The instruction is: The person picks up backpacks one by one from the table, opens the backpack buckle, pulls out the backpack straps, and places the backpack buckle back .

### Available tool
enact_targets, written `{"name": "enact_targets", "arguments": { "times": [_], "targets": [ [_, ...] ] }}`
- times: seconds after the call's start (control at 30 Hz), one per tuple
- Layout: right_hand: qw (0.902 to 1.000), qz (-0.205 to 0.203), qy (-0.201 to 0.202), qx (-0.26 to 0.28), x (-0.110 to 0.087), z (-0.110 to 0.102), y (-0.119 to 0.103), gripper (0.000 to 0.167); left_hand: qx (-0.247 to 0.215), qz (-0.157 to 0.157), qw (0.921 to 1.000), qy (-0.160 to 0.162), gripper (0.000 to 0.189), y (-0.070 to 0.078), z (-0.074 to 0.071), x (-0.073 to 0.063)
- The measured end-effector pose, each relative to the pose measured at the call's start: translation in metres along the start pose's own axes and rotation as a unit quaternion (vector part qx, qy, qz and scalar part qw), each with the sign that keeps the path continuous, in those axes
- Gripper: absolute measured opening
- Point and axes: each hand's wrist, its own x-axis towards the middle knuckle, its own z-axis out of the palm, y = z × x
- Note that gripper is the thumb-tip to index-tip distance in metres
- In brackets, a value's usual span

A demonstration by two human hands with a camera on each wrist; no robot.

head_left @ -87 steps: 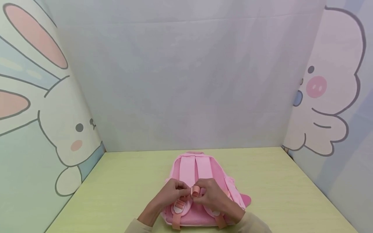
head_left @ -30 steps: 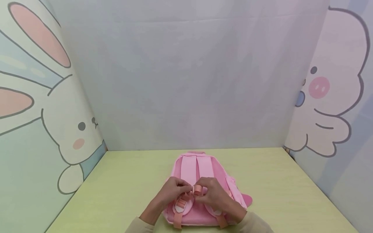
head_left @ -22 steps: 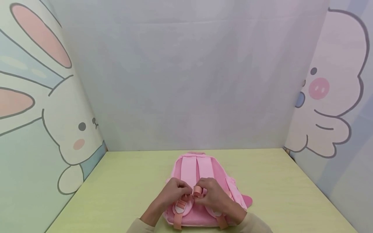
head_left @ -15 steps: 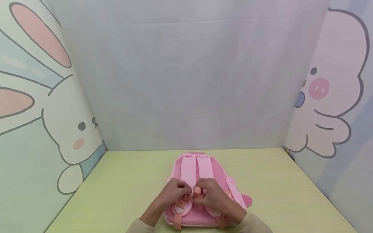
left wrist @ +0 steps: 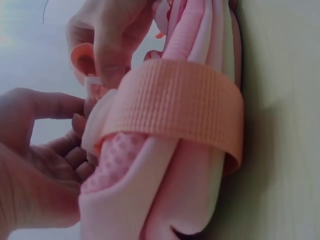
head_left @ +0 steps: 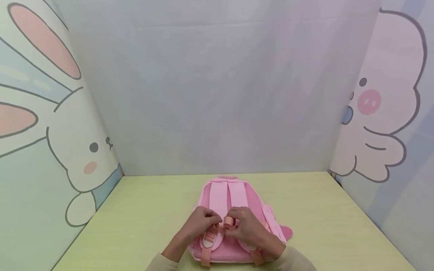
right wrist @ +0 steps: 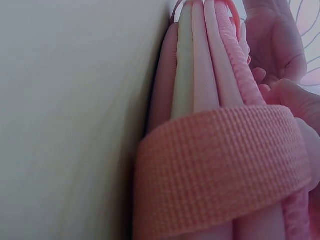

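Observation:
A pink backpack lies with its back panel and two shoulder straps facing up. Over its lower middle, my left hand pinches the end of an orange webbing strap near a small white buckle. My right hand faces it and pinches a curled loop of orange webbing between thumb and fingers. In the left wrist view the curled webbing runs into the white buckle, and both hands' fingertips meet close there. The left fingertips are partly hidden behind the strap.
A white strap adjuster with orange webbing sits under the left hand. A wide orange webbing band wraps the bag's lower edge. A darker pink flap sticks out on the right. The pale yellow table stretches round the bag to cartoon-printed walls.
Both hands stay at the same spot over the backpack with only small finger shifts. The curled webbing remains in the right hand, and the bag has not moved.

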Motion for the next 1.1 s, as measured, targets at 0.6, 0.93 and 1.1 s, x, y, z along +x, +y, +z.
{"name": "enact_targets", "arguments": {
  "times": [0.6, 0.93, 1.1],
  "targets": [
    [0.9994, -0.006, 0.006, -0.034, -0.0004, 0.0004, -0.0017, 0.026, -0.032, -0.015, 0.9993, -0.010, 0.017, 0.0019, 0.0008, 0.0001],
    [0.9998, 0.018, -0.007, -0.003, -0.0003, 0.0009, -0.0009, 0.029, -0.039, -0.005, 0.9989, -0.025, 0.015, -0.0020, 0.0016, 0.0002],
    [0.9998, 0.008, -0.008, -0.019, -0.0004, 0.0006, -0.0012, 0.032, -0.049, -0.016, 0.9981, -0.034, 0.016, -0.0024, 0.0018, 0.0010]
  ]
}}
